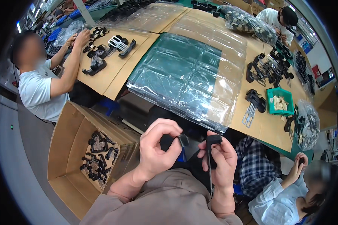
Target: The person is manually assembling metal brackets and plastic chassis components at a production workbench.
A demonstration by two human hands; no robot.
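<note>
My left hand (158,147) pinches a small dark curved piece (183,140) between thumb and forefinger. My right hand (222,157) is closed round a part with a black plastic head (214,140) and a long thin flat shank pointing down, seen edge-on. Both hands are above my lap, just before the table's near edge. The two pieces are a short way apart, not touching. Similar black parts with slotted metal prongs (254,107) lie on the table at the right.
A clear plastic tray (229,75) covers the table's middle. On the left stands an open cardboard box (65,150) with several black parts (98,144). A green bin (269,103) holds small pale pieces. People work at the left (41,88), far right (270,17) and lower right (274,202).
</note>
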